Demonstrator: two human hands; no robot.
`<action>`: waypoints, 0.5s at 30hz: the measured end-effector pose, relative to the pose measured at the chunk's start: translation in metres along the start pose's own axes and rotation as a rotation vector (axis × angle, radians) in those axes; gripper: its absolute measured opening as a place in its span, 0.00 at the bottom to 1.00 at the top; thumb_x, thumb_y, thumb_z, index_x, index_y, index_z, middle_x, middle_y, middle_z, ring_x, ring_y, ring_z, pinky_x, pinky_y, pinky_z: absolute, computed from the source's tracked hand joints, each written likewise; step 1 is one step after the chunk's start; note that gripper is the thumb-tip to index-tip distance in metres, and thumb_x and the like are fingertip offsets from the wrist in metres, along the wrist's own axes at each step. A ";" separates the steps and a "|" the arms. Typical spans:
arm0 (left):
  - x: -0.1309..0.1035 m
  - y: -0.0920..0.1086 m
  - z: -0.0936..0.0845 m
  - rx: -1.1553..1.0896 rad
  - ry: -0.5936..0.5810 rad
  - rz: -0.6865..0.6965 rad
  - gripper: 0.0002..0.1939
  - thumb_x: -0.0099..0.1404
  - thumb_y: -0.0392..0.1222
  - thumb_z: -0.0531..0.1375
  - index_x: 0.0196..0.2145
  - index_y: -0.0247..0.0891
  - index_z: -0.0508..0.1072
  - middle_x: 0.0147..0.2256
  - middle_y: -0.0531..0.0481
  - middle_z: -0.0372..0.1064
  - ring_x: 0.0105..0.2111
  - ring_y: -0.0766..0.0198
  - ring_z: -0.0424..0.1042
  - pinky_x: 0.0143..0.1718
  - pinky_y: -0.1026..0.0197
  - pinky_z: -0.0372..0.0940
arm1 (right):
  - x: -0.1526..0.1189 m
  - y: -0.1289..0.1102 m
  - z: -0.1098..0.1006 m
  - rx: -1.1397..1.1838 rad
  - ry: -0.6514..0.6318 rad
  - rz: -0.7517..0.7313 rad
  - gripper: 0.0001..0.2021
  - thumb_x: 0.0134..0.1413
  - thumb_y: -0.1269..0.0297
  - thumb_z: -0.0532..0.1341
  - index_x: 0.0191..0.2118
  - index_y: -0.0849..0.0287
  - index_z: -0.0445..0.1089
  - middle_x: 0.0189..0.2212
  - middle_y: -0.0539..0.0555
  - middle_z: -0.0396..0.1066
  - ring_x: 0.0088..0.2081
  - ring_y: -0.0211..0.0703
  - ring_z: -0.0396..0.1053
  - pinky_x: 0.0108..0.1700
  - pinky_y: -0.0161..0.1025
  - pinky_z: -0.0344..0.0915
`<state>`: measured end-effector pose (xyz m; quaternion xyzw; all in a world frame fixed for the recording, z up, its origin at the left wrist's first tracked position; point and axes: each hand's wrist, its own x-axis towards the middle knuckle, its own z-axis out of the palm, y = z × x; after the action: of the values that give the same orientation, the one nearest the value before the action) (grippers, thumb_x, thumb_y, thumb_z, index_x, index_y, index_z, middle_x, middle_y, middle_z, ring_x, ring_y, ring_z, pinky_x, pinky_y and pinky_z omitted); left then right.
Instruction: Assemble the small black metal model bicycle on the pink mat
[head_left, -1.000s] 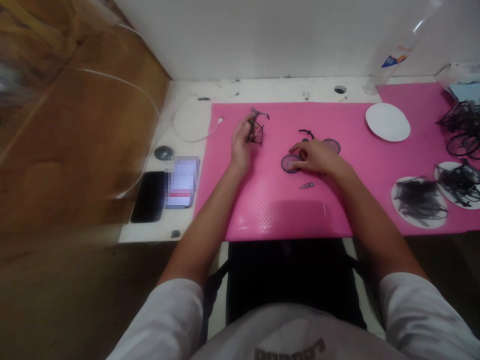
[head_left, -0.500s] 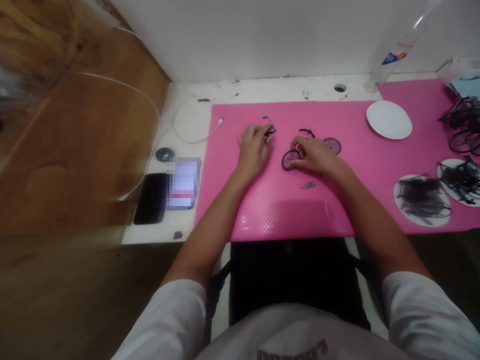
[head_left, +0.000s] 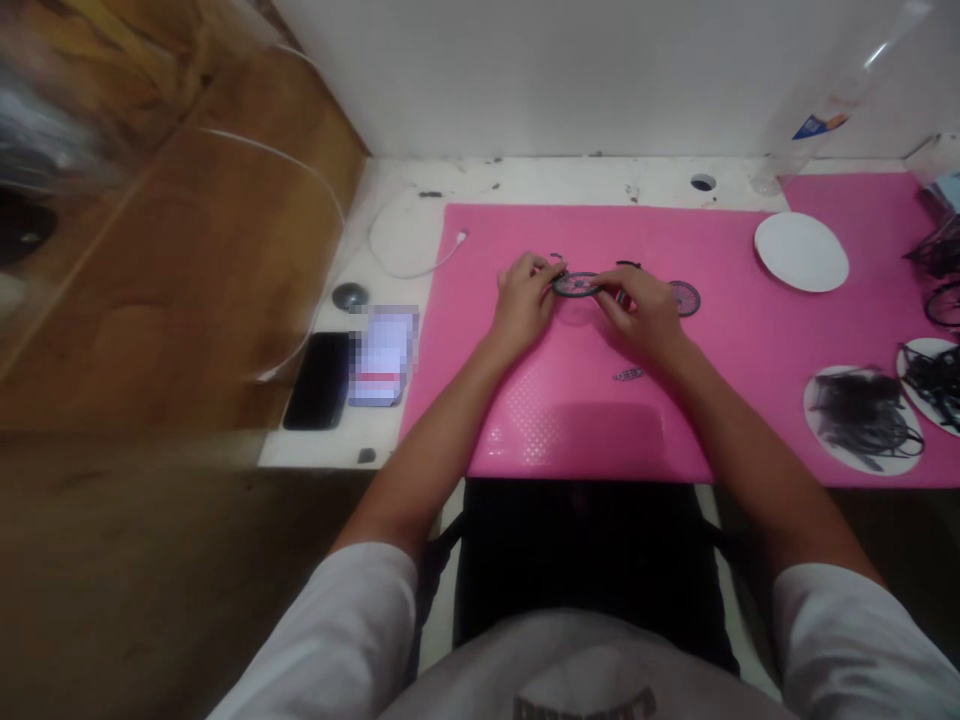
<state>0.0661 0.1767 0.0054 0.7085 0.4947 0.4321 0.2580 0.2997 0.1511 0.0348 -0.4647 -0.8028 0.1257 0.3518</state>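
Observation:
My right hand (head_left: 646, 308) pinches a small toy bicycle wheel (head_left: 576, 285) at its right edge, holding it tilted nearly flat above the pink mat. My left hand (head_left: 523, 302) is closed at the wheel's left edge, its fingertips on or right against the rim. A thin dark handlebar piece (head_left: 556, 256) pokes out above the left fingers; the rest of it is hidden. Just beyond the right hand lie a curved black part (head_left: 628, 265) and a second spoked wheel (head_left: 684, 298). A small flat grey part (head_left: 628, 375) rests on the mat nearer to me.
A white plate (head_left: 801, 252) lies on the pink mat (head_left: 570, 440) to the right. Plates of black parts (head_left: 862, 415) sit at the right edge, with a clear bottle (head_left: 817, 125) behind. Phones (head_left: 319, 380), a dark round object (head_left: 350, 296) and a white cable (head_left: 420, 272) are left.
My hands have come together. The wheel has been lifted and tipped from facing me to nearly flat, and now meets my left fingers. The view has shifted slightly left.

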 end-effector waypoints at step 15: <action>0.002 0.007 0.000 -0.119 0.099 -0.034 0.05 0.68 0.43 0.71 0.42 0.47 0.86 0.47 0.43 0.77 0.54 0.47 0.74 0.64 0.44 0.65 | 0.001 0.002 -0.007 -0.002 0.061 0.038 0.16 0.75 0.51 0.60 0.52 0.51 0.82 0.45 0.60 0.82 0.43 0.54 0.76 0.47 0.51 0.73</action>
<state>0.0695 0.1760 0.0114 0.6613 0.4923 0.4907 0.2820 0.3055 0.1523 0.0388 -0.4837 -0.7828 0.1174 0.3734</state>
